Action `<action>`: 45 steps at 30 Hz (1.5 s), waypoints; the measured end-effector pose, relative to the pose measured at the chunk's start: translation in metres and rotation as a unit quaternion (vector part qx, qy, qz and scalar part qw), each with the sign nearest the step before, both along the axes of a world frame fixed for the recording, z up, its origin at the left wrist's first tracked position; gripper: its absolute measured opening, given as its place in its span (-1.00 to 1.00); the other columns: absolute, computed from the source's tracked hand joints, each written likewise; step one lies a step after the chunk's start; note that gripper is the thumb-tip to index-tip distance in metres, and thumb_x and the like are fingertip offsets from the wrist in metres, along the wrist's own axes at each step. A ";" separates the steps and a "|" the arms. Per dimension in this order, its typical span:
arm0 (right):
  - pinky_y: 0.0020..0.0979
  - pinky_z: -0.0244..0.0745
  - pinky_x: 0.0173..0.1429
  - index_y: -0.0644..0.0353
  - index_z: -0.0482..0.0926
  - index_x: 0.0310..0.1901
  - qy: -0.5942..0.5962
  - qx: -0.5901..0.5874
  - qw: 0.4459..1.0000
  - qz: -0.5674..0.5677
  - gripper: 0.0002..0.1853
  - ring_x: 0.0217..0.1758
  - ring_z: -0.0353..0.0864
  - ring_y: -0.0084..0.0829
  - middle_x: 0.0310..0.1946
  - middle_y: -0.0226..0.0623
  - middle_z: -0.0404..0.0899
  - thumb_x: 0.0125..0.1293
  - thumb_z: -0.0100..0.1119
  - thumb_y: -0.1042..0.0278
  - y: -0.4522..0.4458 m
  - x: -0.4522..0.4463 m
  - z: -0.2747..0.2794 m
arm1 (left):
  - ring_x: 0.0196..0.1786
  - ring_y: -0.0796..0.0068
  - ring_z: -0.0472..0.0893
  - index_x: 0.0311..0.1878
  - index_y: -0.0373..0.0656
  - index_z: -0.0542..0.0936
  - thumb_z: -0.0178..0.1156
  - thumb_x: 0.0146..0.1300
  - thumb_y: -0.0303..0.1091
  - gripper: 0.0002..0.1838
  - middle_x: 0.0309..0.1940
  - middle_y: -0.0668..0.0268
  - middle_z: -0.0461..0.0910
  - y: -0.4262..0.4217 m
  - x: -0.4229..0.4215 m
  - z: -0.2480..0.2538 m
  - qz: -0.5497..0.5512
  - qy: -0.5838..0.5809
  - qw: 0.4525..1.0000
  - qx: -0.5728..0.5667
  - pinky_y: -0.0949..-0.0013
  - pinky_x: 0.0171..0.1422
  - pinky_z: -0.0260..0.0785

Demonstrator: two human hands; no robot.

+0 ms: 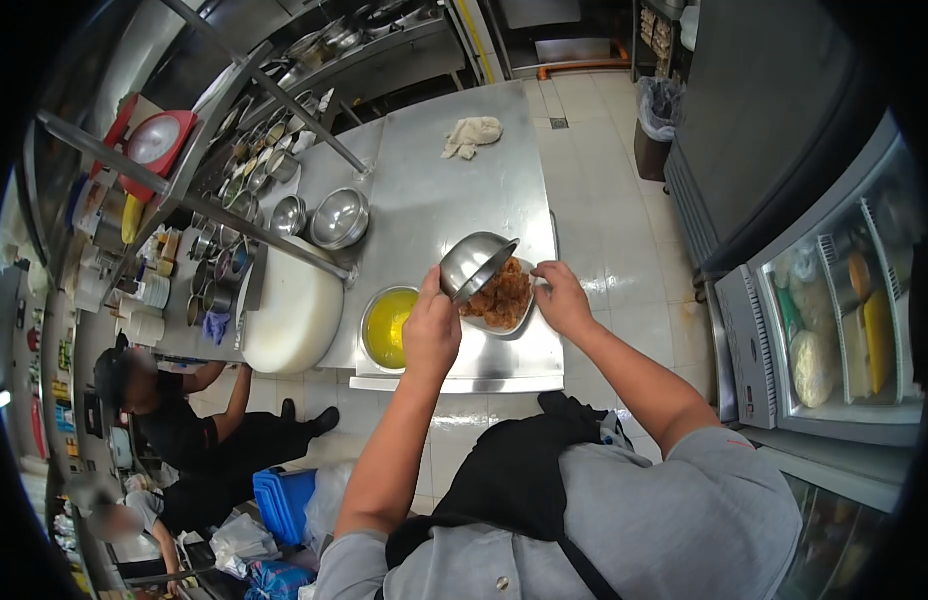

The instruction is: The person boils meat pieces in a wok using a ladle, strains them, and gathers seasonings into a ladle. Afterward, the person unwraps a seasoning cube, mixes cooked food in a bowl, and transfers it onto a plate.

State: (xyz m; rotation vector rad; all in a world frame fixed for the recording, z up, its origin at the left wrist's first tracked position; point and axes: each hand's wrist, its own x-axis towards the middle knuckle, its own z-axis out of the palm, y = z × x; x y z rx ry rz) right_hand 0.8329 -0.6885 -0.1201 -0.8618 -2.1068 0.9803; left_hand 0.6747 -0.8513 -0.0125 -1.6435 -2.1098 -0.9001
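Note:
My left hand [431, 330] grips a steel bowl [474, 261] by its rim. The bowl is tipped on its side, its mouth facing a white container [525, 322]. Reddish-brown chunky food [503, 298] fills the container and reaches up to the bowl's lip. At the container's right edge, my right hand [563, 299] has its fingers closed on the rim. Just left of my left hand, a metal bowl of yellow liquid [387, 326] stands on the steel table [424, 180].
A crumpled cloth [473, 136] lies at the table's far end. Steel bowls [340, 218] and a large white round block [296, 305] stand on the left. Two people [199, 410] are at the lower left. A glass-fronted fridge [834, 310] is on the right.

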 end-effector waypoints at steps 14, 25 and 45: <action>-0.32 0.56 -0.10 0.36 0.61 -0.05 -0.061 -0.196 0.979 0.005 -0.68 -0.23 0.69 -0.32 -0.28 -0.09 0.68 0.33 0.12 0.26 0.040 -0.022 -0.030 | -0.24 -0.07 0.63 -0.40 -0.30 0.45 0.22 0.22 -0.47 -0.84 0.06 -0.10 0.58 0.004 -0.035 0.005 0.052 -0.058 0.996 0.041 0.16 -0.16 0.50; -0.31 0.56 -0.45 0.45 0.51 -0.38 -0.123 -0.285 0.948 0.069 -0.66 -0.61 0.66 -0.33 -0.57 -0.05 0.60 0.37 -0.03 0.29 0.033 -0.029 0.000 | -0.43 0.45 0.56 -0.45 -0.22 0.45 0.16 0.36 -0.27 -0.71 -0.49 0.27 0.51 0.018 -0.119 -0.017 0.199 -0.601 0.769 0.085 0.29 -0.26 0.61; -0.45 0.47 -0.58 0.37 0.45 -0.49 0.012 -0.279 0.952 -0.128 -0.72 -0.67 0.57 -0.46 -0.67 -0.19 0.53 0.37 -0.04 0.43 0.100 0.164 0.013 | -0.34 0.56 0.43 -0.26 -0.21 0.38 0.05 0.42 -0.34 -0.83 -0.41 0.35 0.35 0.135 -0.050 -0.112 0.182 -0.702 0.602 0.334 0.22 0.02 0.55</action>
